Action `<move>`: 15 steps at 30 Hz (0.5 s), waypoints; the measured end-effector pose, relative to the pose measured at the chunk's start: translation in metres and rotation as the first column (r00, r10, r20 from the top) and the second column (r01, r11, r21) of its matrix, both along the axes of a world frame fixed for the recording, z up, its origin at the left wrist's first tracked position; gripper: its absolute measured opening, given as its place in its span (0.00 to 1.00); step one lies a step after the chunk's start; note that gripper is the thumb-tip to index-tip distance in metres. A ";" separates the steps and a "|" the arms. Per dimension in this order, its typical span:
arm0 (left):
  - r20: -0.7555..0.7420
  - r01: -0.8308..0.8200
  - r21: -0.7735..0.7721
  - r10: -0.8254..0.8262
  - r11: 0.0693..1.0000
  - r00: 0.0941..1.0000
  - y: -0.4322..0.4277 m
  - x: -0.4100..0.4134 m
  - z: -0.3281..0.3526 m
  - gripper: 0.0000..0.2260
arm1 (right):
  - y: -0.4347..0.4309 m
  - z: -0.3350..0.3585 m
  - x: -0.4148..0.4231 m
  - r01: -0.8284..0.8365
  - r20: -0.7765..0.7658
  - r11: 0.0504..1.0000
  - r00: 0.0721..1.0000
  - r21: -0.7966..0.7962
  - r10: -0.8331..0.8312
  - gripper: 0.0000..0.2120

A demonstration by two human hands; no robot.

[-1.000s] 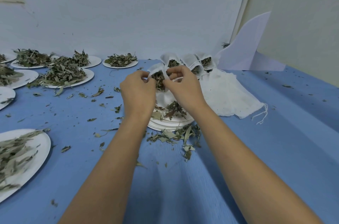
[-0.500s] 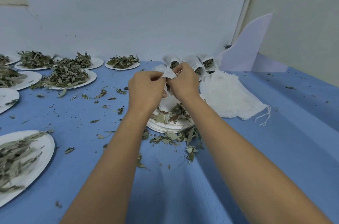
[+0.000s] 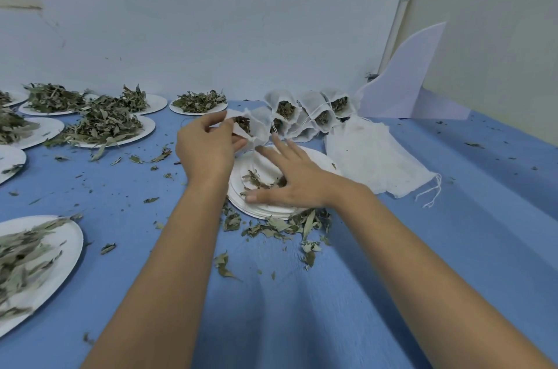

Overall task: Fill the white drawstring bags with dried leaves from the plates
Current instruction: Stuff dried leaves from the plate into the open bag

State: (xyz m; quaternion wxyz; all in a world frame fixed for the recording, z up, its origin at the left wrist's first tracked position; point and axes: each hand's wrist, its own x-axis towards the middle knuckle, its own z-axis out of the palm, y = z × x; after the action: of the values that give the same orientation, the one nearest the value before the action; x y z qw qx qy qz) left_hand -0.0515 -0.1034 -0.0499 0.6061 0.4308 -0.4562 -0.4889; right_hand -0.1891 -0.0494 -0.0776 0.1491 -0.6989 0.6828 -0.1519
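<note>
Surface: blue cloth [image 3: 407, 293] over a table, with a white wall behind.
Near plate: one white plate [image 3: 72, 237] at the left edge, thinly covered with dried leaves [image 3: 21, 260].
Loose leaves: one scatter [image 3: 280, 226] on the cloth, just in front of the plate stack; too many pieces to count.
Plate stack: one stack of white plates [image 3: 324, 158] at centre, with a few leaves on top.
Right hand: one [image 3: 290, 184], palm down on the stack's leaves, fingers straight and spread.
Left hand: one [image 3: 208, 148], pinching the rim of one white drawstring bag [image 3: 259, 127]. The bag is held open-mouthed over the stack's far edge, with leaves inside.
Empty bags: one flat pile [image 3: 371, 157] right of the stack, drawstrings trailing.
Filled bags: at least four [image 3: 311, 105], mouths open, huddled behind the held bag.
Far plates: seven [image 3: 151, 127] at far left, most heaped with leaves.
Sheet: one white curved sheet [image 3: 401, 87] standing in the corner.
</note>
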 end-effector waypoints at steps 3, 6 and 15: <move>-0.008 0.003 0.011 -0.003 1.000 1.000 0.000 0.000 0.000 0.06 | -0.006 -0.005 0.003 -0.053 -0.050 0.998 0.997 -0.042 0.051 0.35; -0.035 0.007 0.031 -0.006 0.999 0.999 -0.001 0.001 0.000 0.06 | -0.010 -0.006 0.005 -0.078 0.000 0.994 0.997 -0.072 0.079 0.23; -0.055 0.017 0.047 -0.014 0.999 0.998 -0.002 0.001 0.000 0.05 | -0.013 -0.005 0.005 0.128 0.105 0.963 0.989 -0.237 -0.106 0.12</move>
State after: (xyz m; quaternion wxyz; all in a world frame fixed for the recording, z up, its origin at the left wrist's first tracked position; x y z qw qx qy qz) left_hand -0.0509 -0.1053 -0.0499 0.6042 0.4279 -0.4310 -0.5158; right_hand -0.1840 -0.0620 -0.0822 0.0839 -0.6628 0.6915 -0.2747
